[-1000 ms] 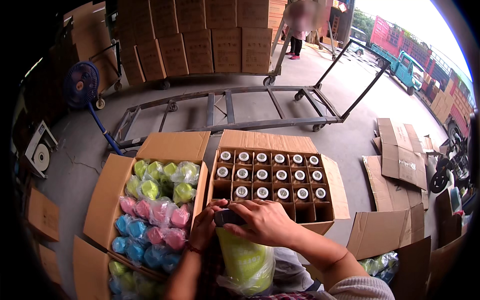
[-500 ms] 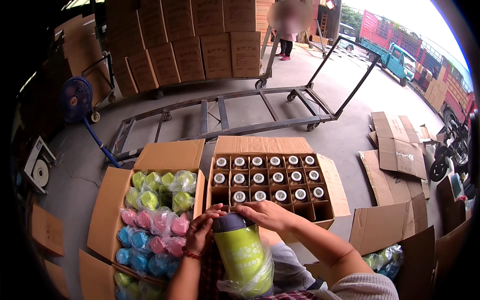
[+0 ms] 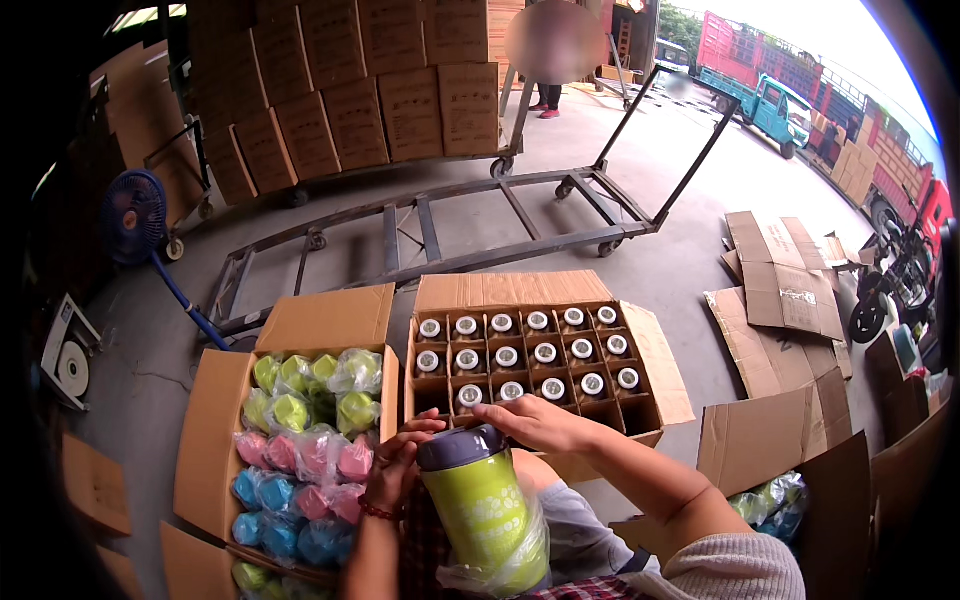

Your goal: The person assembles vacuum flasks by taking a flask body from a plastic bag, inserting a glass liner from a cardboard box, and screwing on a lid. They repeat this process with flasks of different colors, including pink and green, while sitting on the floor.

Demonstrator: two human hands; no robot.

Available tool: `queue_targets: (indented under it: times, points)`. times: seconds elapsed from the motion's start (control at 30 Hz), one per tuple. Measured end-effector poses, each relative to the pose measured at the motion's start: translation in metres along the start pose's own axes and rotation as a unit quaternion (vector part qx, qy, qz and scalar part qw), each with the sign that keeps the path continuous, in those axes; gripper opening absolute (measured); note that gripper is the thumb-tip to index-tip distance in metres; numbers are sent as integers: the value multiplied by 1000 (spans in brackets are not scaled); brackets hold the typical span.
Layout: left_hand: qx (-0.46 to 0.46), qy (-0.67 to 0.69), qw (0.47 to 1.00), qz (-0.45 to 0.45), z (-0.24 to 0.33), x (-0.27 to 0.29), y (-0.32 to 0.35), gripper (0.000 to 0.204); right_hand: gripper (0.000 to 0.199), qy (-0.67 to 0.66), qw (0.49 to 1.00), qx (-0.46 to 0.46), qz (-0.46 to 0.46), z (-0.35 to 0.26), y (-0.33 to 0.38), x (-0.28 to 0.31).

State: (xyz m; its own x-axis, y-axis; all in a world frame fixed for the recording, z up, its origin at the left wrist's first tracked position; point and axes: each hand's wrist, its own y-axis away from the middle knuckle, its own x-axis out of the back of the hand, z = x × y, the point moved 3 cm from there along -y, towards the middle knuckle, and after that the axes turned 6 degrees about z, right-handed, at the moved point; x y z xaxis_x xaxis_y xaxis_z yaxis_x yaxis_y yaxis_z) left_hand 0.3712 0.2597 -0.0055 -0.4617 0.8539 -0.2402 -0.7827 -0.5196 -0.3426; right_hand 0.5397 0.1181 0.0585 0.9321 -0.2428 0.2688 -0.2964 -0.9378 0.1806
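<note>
A lime-green insulated flask (image 3: pixel 485 515) with a white print stands slightly tilted in front of my body. A clear plastic bag (image 3: pixel 535 535) is bunched around its lower part. My left hand (image 3: pixel 402 452) presses bent fingers against the left side of the dark grey lid (image 3: pixel 462 449). Across the lid's top right edge lies my right hand (image 3: pixel 535 422), thumb and fingers closed over it. Just beyond my hands is a divided carton (image 3: pixel 636 440) with white-capped bottles (image 3: pixel 545 353) in most of its cells; a few front cells hold none.
To the left, an open carton (image 3: pixel 207 430) holds bagged green, pink and blue items (image 3: pixel 318 450). Behind them stand a metal trolley (image 3: pixel 420 225), a blue fan (image 3: pixel 136 215) and stacked boxes (image 3: pixel 410 110). Flattened cardboard (image 3: pixel 780 300) lies right, and a person (image 3: pixel 553 80) stands far back.
The view has shifted slightly, so the background sits further left. Both hands stay at the flask's lid; the lid is turned or tilted a little toward the left.
</note>
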Motion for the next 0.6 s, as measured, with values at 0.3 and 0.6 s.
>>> queue_targets:
  times: [0.3,0.6]
  points:
    - [-67,-320,945,11,72,-76,-30,37,52,-552,809,-122,-161,52,-55,-34]
    - [-5,146,989,10,-5,1,9,27,63,241,959,140,54,-26,25,-8]
